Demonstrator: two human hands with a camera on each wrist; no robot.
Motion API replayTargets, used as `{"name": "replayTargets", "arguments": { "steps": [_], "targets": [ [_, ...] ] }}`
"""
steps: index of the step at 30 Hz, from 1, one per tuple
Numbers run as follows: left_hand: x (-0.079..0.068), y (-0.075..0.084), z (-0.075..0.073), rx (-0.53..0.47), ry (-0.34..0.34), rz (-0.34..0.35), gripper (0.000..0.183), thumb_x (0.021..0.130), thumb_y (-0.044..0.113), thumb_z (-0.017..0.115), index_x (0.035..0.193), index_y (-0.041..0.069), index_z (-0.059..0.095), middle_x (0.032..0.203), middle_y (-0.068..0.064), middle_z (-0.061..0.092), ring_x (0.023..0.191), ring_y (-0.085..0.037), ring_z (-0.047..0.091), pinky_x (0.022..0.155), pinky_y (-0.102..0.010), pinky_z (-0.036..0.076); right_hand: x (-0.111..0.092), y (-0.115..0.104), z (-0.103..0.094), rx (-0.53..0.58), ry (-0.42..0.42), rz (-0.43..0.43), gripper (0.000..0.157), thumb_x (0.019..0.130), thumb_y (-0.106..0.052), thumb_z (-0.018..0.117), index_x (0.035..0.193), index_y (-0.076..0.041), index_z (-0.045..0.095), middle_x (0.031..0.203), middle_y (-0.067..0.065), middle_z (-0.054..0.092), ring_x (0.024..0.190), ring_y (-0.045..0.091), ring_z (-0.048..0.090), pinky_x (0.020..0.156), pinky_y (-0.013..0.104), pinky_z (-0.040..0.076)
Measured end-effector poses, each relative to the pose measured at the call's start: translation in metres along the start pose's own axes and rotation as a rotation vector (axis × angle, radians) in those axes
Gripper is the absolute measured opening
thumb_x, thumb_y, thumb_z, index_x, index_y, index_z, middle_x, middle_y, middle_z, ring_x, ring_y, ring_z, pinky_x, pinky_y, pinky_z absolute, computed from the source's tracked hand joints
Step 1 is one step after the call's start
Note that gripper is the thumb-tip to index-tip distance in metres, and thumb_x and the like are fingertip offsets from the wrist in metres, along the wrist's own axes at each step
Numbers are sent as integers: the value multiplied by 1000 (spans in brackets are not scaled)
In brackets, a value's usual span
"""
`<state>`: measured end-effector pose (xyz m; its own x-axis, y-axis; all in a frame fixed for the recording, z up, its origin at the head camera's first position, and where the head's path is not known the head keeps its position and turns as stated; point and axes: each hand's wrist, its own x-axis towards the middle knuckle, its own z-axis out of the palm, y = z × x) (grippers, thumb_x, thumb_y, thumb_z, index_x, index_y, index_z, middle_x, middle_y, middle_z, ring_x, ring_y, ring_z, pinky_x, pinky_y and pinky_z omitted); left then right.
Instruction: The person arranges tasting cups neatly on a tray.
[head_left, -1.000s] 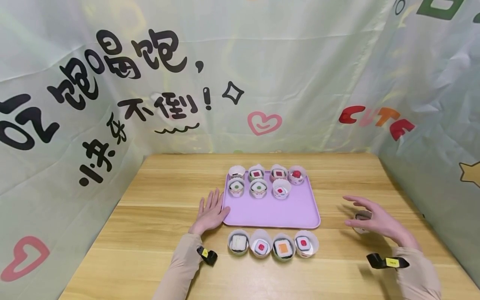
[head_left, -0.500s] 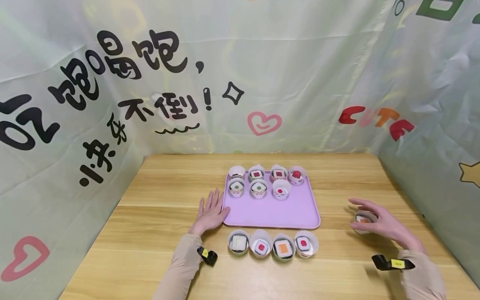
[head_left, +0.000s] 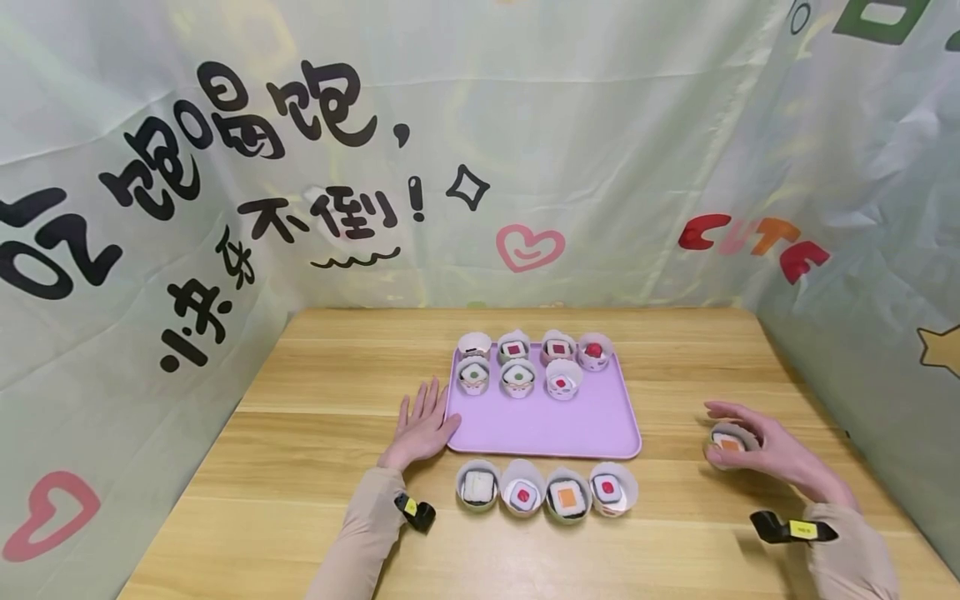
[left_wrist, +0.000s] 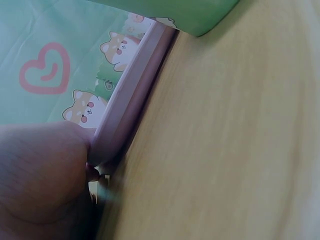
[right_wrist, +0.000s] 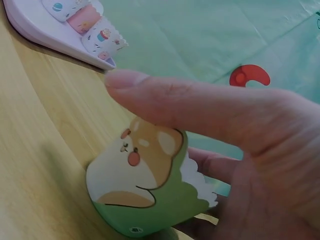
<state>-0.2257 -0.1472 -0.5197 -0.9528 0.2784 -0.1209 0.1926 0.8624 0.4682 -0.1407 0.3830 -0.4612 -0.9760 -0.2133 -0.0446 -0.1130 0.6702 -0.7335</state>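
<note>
A green paper baking cup with a puppy print (right_wrist: pixel 145 185) and an orange-centred sushi-like piece (head_left: pixel 726 442) in it stands on the table at the right. My right hand (head_left: pixel 778 458) grips this cup from the right side, its thumb (right_wrist: pixel 165 100) along the near side and other fingers behind the rim. My left hand (head_left: pixel 422 425) lies with spread, straight fingers on the wood, its thumb at the left edge of the lilac tray (head_left: pixel 540 429). Toward the tray's back stand several filled paper cups, among them one with a red piece (head_left: pixel 593 349).
In front of the tray several paper cups form a row, including a white-topped one (head_left: pixel 478 487) and an orange-centred one (head_left: pixel 567 497). A printed cloth (head_left: pixel 420 275) hangs around the back and sides of the wooden table (head_left: pixel 337 358).
My right hand has moved slightly right and closer to me, and its thumb and fingers have come around the cup at the right. My left hand and the tray stay put.
</note>
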Motion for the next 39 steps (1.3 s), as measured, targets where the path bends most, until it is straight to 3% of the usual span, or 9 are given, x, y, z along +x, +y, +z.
{"name": "replayTargets", "arguments": {
  "steps": [8, 19, 25, 32, 39],
  "targets": [
    [0, 1, 0, -9, 7, 5, 69, 107, 48, 31, 162, 12, 14, 171, -9, -5, 159, -30, -7, 127, -55, -12, -3, 11, -2, 124, -57, -25, 72, 91, -12, 73, 152, -3, 36, 129, -12, 60, 106, -7, 54, 82, 13, 47],
    [0, 1, 0, -5, 0, 0, 68, 107, 46, 32, 162, 12, 13, 171, -10, -5, 159, -31, -8, 127, -54, -13, -3, 20, -2, 177, -63, -49, 68, 85, -5, 77, 143, -1, 41, 123, -20, 62, 103, -5, 54, 81, 14, 44],
    [-1, 3, -2, -29, 2, 2, 68, 106, 44, 34, 162, 10, 15, 171, -11, -4, 159, -32, -7, 126, -55, -14, -2, 23, -1, 138, -41, -79, 66, 86, -5, 76, 140, 3, 41, 118, -21, 58, 101, -7, 53, 79, 14, 43],
    [0, 1, 0, -3, -5, -7, 69, 106, 49, 30, 163, 14, 12, 171, -8, -7, 159, -29, -9, 126, -54, -14, -1, 24, -1, 140, -27, -112, 65, 88, -5, 74, 143, 1, 39, 123, -23, 58, 109, -17, 49, 81, 8, 41],
    [0, -1, 2, -12, 5, 2, 69, 106, 50, 30, 162, 13, 13, 171, -8, -5, 159, -30, -8, 127, -55, -13, 0, 24, -1, 193, -16, -140, 75, 90, 0, 70, 153, -5, 30, 128, -30, 53, 111, -19, 49, 81, 7, 43]
  ]
}}
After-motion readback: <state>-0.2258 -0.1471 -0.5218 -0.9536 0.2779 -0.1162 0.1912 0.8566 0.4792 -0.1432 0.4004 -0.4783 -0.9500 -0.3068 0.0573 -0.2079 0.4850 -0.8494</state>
